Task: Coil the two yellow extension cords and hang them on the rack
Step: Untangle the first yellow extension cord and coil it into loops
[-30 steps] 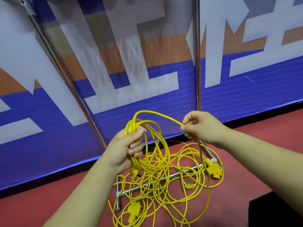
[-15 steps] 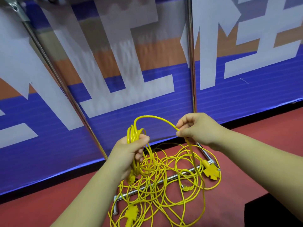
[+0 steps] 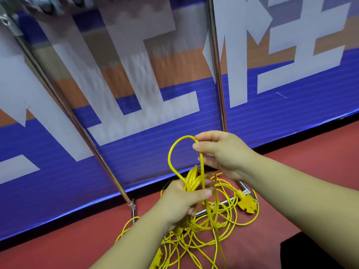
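Low in the centre, the left hand (image 3: 182,199) is gripping a bundle of thin yellow extension cord coils (image 3: 191,178) in its fist, while the right hand (image 3: 220,152) just above is pinching the top of another loop (image 3: 168,156). The remaining cord (image 3: 186,243) is lying tangled on the dull red floor (image 3: 77,239) across the base of the shiny chrome tube rack (image 3: 218,84), whose poles are rising before a blue, white and orange lettered banner (image 3: 145,144).

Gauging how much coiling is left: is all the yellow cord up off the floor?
No: the left hand grips a coil and the right hand pinches a loop, but many loose loops lie on the red floor.
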### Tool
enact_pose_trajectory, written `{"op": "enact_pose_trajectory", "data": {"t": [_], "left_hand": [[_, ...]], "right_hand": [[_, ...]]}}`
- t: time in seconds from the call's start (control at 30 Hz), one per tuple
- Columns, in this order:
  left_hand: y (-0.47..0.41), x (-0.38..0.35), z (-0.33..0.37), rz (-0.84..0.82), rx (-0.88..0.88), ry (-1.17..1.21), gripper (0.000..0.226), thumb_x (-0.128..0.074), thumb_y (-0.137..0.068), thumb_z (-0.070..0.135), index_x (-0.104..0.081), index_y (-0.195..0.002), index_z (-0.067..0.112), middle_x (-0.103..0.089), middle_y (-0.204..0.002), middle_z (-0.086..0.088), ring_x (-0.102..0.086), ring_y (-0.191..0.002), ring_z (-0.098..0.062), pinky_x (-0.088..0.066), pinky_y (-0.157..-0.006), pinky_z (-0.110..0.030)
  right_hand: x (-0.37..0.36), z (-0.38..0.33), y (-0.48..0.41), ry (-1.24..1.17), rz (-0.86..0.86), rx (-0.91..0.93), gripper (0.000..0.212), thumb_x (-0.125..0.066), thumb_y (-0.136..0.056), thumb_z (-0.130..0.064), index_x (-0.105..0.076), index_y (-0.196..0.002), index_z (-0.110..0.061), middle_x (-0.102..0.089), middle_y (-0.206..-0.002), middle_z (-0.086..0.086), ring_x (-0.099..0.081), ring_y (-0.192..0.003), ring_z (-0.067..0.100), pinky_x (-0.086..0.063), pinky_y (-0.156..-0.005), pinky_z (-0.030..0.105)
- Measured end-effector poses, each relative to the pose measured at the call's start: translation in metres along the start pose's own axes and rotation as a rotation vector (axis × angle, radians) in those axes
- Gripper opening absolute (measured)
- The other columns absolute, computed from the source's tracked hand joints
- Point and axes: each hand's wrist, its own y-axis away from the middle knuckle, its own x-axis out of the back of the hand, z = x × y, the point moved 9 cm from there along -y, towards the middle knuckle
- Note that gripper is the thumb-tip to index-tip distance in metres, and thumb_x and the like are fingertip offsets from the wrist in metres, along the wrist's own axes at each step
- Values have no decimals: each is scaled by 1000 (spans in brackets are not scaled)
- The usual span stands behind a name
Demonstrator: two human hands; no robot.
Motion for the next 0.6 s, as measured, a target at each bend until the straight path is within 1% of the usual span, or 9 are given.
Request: {"op": "enact_pose_trajectory", "data": {"t": [0.03,0.13,0.17,0.2,0.27,0.33,0.4,0.5,0.6], "left_hand": [[0,-3,-2,-6,7,-28,27,-83,-72,33,-78,-97,25,-67,-86,-27,-39,-41,-11,-36,-44,-22],[-1,-6,-6,12,8,-103,16,-81,-78,29,-78,-90,18,-60,-76,-28,-39,-41,-13,-37,-44,-21],[-2,-7,-6,14,6,-122,13,-79,-78,30,-78,-87,19,-61,-78,-32,-40,-41,-13,-38,-45,-22],[-3,-8,-5,8,-1,-132,11,-77,-79,30,-78,-84,21,-64,-84,-35,-40,-42,-13,-38,-45,-22],[-4,-8,-4,-4,-6,-122,6,-74,-86,25,-78,-82,22,-71,-91,-27,-41,-42,-11,-39,-46,-22],[-5,-3,-3,28,18,-80,6,-71,-91,16,-76,-86,16,-75,-89,-17,-43,-42,-9,-39,-45,-22],[-6,6,0,67,26,-24,6,-70,-91,13,-74,-94,9,-75,-87,-13,-42,-40,-8,-38,-44,-21],[-4,25,12,133,3,65,14,-68,-92,12,-72,-99,2,-72,-83,-13,-36,-38,-8,-36,-43,-21],[2,46,30,183,-41,212,15,-71,-86,15,-73,-94,2,-65,-82,-19,-33,-35,-6,-35,-40,-20]], "right_hand": [[2,-2,0,-15,9,8,21,-76,-83,-5,-70,-101,-14,-72,-91,3,-69,-76,10,-54,-61,22],[8,-7,1,-40,21,33,20,-76,-84,-5,-71,-101,-14,-72,-88,2,-69,-79,12,-55,-62,22],[10,-9,1,-33,24,42,20,-76,-84,-5,-71,-101,-14,-73,-88,2,-70,-80,13,-55,-63,22],[12,-10,1,-21,28,49,20,-76,-85,-6,-71,-103,-13,-73,-89,3,-70,-81,13,-56,-65,24],[16,-12,2,-5,35,60,21,-76,-85,-8,-70,-105,-13,-73,-89,3,-71,-80,14,-57,-67,25],[21,-14,2,11,44,76,25,-77,-85,-13,-68,-108,-14,-73,-87,2,-71,-78,14,-58,-67,26],[26,-15,1,74,60,94,33,-80,-83,-19,-65,-113,-17,-73,-89,2,-72,-83,15,-60,-72,30],[31,-11,0,217,48,117,40,-81,-81,-25,-61,-115,-19,-71,-97,6,-73,-89,18,-61,-79,35],[26,-2,3,342,-10,124,37,-82,-80,-23,-59,-107,-15,-69,-94,8,-70,-81,15,-59,-80,38]]}}
